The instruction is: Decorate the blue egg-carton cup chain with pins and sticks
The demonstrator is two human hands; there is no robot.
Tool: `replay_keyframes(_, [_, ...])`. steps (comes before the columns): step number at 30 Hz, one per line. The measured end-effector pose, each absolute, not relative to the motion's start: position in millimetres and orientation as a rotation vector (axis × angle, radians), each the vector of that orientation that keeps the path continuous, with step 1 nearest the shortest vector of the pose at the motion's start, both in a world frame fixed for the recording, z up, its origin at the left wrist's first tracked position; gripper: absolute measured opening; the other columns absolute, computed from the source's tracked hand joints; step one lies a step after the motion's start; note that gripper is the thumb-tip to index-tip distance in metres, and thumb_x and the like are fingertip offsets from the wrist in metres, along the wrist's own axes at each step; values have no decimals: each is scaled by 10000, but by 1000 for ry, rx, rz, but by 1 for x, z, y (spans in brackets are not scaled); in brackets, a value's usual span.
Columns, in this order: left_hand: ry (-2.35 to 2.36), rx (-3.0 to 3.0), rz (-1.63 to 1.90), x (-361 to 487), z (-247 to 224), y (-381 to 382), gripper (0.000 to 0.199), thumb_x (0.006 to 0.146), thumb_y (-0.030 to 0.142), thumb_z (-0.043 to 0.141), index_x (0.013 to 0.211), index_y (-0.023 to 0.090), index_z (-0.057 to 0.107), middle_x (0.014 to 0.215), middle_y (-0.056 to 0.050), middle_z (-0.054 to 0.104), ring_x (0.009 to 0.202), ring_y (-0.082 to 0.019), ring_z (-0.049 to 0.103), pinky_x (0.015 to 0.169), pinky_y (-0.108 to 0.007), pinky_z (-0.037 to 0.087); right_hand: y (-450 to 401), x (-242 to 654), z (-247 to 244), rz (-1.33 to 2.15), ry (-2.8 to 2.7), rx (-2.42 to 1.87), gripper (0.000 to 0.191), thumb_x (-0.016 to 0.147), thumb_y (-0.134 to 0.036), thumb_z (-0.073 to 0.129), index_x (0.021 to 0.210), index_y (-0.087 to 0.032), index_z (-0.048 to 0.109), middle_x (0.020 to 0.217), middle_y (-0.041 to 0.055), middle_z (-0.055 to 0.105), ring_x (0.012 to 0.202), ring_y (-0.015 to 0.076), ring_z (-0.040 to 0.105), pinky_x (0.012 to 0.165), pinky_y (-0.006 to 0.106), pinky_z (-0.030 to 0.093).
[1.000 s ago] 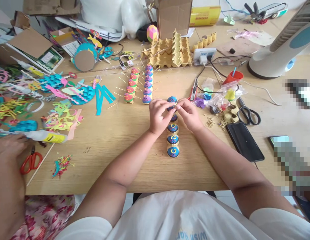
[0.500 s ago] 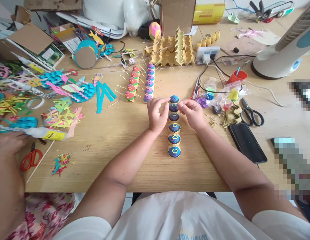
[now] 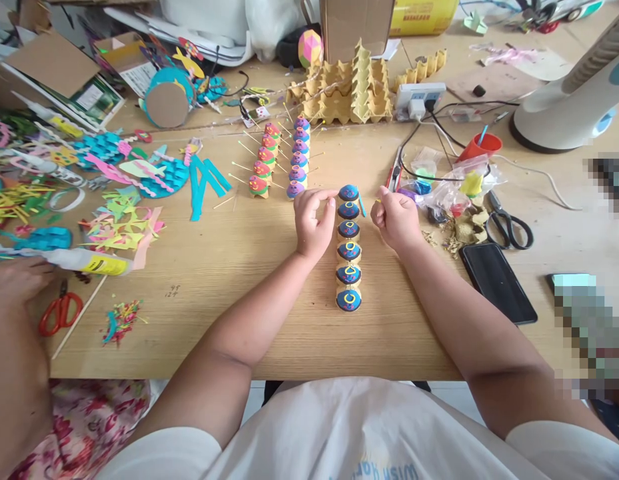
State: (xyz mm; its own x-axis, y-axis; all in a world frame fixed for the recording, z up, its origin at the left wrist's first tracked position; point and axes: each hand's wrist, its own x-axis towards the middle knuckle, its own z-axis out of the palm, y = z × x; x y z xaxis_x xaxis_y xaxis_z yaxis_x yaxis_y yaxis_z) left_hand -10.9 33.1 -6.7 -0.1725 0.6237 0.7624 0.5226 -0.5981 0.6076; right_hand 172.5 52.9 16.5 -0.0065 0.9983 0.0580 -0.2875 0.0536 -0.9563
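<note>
A strip of egg carton cups (image 3: 349, 251) stands lengthwise before me, each cup capped with blue, clay-like material. Yellow rings lie on the caps except the farthest one, where I make out no ring. My left hand (image 3: 313, 223) is at the strip's far end, thumb and index finger apart, index tip by or against the farthest cap. To the right of the strip my right hand (image 3: 396, 217) is closed, thumb on curled fingers. A yellow speck shows at its fingertips, too small to name. A thin blue stick (image 3: 362, 205) lies between strip and right hand.
Finished-looking carton strips, red-green (image 3: 263, 163) and purple-blue (image 3: 299, 160), stand behind with pins sticking out. Black scissors (image 3: 509, 227), a phone (image 3: 499, 280) and a red cup (image 3: 479, 148) are at right. A co-worker's arm (image 3: 14, 333), red scissors (image 3: 62, 310) and paper scraps are at left.
My right hand has moved right, away from the strip, and its fingers are now curled in. The blue stick beside the strip has come into view. My left hand stays in place.
</note>
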Motion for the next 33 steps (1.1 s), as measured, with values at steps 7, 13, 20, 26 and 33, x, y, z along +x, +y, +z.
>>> replay_keyframes(7, [1347,1957,1905,-11,-7,34,274,1091,415,556,1036,241,761,1026,-34,817,1016,-174,726,1020,-349,521,53,173,16,1370,-995,-890,571,471,-631,1049,721,-203,766,661,-31,706,555,46,552,495,168,409])
replay_keyframes(13, [1355,1996,1902,-10,-6,33,275,1098,403,546,1043,243,763,1016,-32,817,1010,-171,731,1012,-346,528,51,172,19,1355,-1015,-931,628,603,-767,940,639,-194,685,557,-29,631,472,47,503,430,180,353])
replay_keyframes(20, [1404,2039,1836,-11,-5,32,330,1110,453,497,1054,248,750,1029,-41,812,1024,-177,732,1023,-360,536,51,172,16,1265,-1116,-1032,748,810,-887,694,512,-213,569,421,-27,506,364,56,398,374,209,267])
replay_keyframes(26, [1232,2252,1606,-9,7,22,322,1074,505,560,1181,261,742,1126,-49,787,1126,-204,685,1091,-403,510,39,170,24,1149,-1389,-991,772,772,-934,673,538,-198,662,457,-7,568,414,70,459,435,234,338])
replay_keyframes(33, [1198,2278,1605,-4,7,23,274,1050,488,620,999,270,778,986,-24,758,1065,-191,661,1059,-402,506,32,170,28,1031,-1584,-954,810,849,-950,555,532,-208,632,512,10,565,488,91,466,494,271,354])
